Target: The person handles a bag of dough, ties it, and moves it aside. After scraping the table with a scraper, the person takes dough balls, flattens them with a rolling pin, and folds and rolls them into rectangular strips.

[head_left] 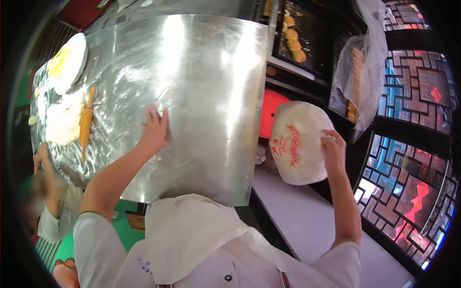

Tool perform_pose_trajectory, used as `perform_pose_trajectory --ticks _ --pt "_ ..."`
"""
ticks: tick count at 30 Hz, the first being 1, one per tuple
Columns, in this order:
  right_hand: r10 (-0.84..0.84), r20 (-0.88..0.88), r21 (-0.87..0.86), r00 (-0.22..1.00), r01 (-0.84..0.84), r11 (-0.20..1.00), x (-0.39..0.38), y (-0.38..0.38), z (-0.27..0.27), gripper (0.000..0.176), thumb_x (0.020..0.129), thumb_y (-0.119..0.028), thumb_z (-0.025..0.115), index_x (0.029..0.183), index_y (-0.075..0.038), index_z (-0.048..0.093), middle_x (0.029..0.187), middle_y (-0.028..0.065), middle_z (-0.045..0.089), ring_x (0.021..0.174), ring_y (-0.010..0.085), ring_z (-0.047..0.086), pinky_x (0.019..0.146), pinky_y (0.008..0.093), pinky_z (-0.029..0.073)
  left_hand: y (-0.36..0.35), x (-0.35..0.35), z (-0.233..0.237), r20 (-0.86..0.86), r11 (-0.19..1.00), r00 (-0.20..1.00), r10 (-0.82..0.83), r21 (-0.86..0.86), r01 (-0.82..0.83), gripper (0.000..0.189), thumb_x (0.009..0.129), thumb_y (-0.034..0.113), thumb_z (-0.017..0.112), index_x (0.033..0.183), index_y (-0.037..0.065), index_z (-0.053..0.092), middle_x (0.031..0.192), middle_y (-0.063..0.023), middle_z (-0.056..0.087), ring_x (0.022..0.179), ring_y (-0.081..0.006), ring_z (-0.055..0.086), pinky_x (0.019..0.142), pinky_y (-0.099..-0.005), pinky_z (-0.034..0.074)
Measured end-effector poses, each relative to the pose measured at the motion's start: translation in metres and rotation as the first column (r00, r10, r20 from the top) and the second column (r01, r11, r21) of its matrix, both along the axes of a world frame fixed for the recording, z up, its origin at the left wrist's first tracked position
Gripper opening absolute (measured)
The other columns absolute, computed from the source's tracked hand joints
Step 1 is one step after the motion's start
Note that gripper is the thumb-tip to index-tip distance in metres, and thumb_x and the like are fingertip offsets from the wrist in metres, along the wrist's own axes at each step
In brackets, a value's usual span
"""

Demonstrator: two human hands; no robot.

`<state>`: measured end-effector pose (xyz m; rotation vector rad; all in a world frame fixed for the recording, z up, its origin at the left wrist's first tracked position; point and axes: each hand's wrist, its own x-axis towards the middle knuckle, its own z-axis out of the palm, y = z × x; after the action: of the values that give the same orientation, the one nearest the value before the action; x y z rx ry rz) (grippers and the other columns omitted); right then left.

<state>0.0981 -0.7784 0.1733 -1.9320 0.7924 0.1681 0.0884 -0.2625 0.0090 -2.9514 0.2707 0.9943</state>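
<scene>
- Left hand (155, 130): released, palm down over the bare middle of the metal tabletop (206, 96), fingers spread, holding nothing; whether the palm presses on the metal, cannot tell.
- Right hand (333, 146): fingers curled, gripping the right edge of the white item (300, 146).
- White item: broad, rounded, red lettering on its face; located off the tabletop's right edge. Material unclear.
- Red object (272, 113): between tabletop and white item, partly hidden by the latter.
- Pale counter (307, 206): runs below the white item, down toward lower right.
- Far left of tabletop: rolling pin (86, 126), wooden, handles at both ends, lying beside a pale floury patch (62, 120). White powder smeared around both.
- White plate (77, 67): above the patch, yellow food (58, 61) on it.
- Co-worker's hand (43, 154): at tabletop's left edge, well apart from the left hand; whether it grasps anything, cannot tell.
- Upper right: dark tray (309, 31) bearing a line of golden-brown rounds (293, 44).
- Right of that: clear plastic (372, 62) draped over another browned row (357, 81).
- Far right: dark latticework (408, 192), red and blue showing through.
</scene>
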Motion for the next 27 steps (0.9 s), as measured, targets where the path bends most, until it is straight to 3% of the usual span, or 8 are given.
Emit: perform_pose_trajectory --ticks 11,15,16,17,18,19,21,27 --pt "-0.201 -0.095 0.091 0.975 0.210 0.974 0.041 -0.047 -0.282 0.026 0.078 -0.005 0.064 0.104 -0.003 0.062 0.059 -0.0018 0.050 0.044 0.0076 0.045 0.039 0.0250 0.032 0.000 -0.001 -0.006 -0.011 0.997 1.000 0.024 0.069 -0.023 0.136 0.054 0.033 0.093 0.156 0.010 0.006 0.155 -0.0362 0.006 0.143 -0.0570 0.008 0.104 -0.0658 0.036" --pt "0.156 -0.261 -0.716 0.953 -0.299 0.631 0.062 -0.067 -0.359 0.027 0.080 -0.023 0.064 0.103 -0.011 0.071 0.089 0.0129 0.070 0.085 0.0294 0.068 0.072 0.0396 0.054 -0.003 -0.002 -0.006 0.080 0.999 0.996 0.031 -0.019 -0.029 0.132 0.053 0.028 0.093 0.155 0.008 0.013 0.154 -0.0374 0.008 0.142 -0.0585 0.010 0.103 -0.0685 0.035" --pt "0.321 -0.126 -0.572 0.939 -0.333 0.750 0.051 -0.110 -0.412 0.023 0.077 -0.021 0.065 0.098 -0.013 0.071 0.103 0.0125 0.069 0.097 0.0284 0.067 0.081 0.0378 0.054 0.003 -0.008 -0.011 0.141 0.998 0.990 0.019 -0.062 -0.011 0.130 0.052 0.028 0.093 0.154 0.007 0.015 0.154 -0.0378 0.009 0.141 -0.0592 0.011 0.102 -0.0697 0.035" --pt "0.637 -0.293 -0.740 0.714 -0.590 0.322 0.048 -0.123 -0.402 0.023 0.074 -0.021 0.066 0.095 -0.013 0.070 0.108 0.0110 0.068 0.099 0.0273 0.066 0.081 0.0378 0.053 0.003 -0.007 -0.009 0.146 0.995 0.989 0.022 -0.095 -0.008 0.129 0.051 0.026 0.093 0.153 0.005 0.017 0.153 -0.0386 0.011 0.140 -0.0606 0.012 0.099 -0.0730 0.034" --pt "0.682 -0.405 -0.659 0.609 -0.712 0.244 0.055 -0.134 -0.403 0.025 0.078 -0.023 0.067 0.101 -0.013 0.069 0.108 0.0132 0.068 0.101 0.0279 0.065 0.080 0.0387 0.053 0.002 -0.007 -0.012 0.129 0.998 0.991 0.030 -0.055 -0.023 0.129 0.051 0.028 0.093 0.153 0.006 0.016 0.153 -0.0390 0.010 0.140 -0.0612 0.012 0.099 -0.0744 0.034" --pt "0.278 -0.382 -0.165 0.882 -0.361 0.918 0.069 -0.102 -0.353 0.029 0.083 -0.023 0.067 0.110 -0.011 0.067 0.107 0.0166 0.067 0.105 0.0301 0.063 0.082 0.0428 0.051 0.002 -0.006 -0.014 0.104 0.999 0.994 0.040 -0.039 -0.037 0.131 0.050 0.029 0.093 0.153 0.006 0.016 0.153 -0.0393 0.009 0.140 -0.0613 0.012 0.098 -0.0749 0.034" --pt "0.371 -0.358 -0.580 0.857 -0.515 0.631 0.069 -0.062 -0.296 0.035 0.087 -0.024 0.067 0.117 -0.008 0.064 0.107 0.0204 0.064 0.105 0.0337 0.061 0.084 0.0454 0.049 -0.001 -0.005 -0.009 0.070 0.999 0.996 0.050 -0.025 -0.049 0.133 0.050 0.030 0.093 0.154 0.007 0.013 0.153 -0.0398 0.006 0.139 -0.0613 0.013 0.098 -0.0738 0.035" --pt "0.568 0.212 -0.667 0.795 -0.306 0.679 0.064 0.092 -0.183 0.031 0.089 -0.012 0.062 0.119 -0.004 0.059 0.114 0.0200 0.059 0.109 0.0380 0.055 0.094 0.0458 0.044 -0.006 -0.007 -0.018 0.154 1.000 0.988 0.007 0.020 -0.010 0.132 0.053 0.029 0.093 0.153 0.001 0.012 0.149 -0.0454 0.006 0.137 -0.0644 0.015 0.093 -0.0725 0.040"
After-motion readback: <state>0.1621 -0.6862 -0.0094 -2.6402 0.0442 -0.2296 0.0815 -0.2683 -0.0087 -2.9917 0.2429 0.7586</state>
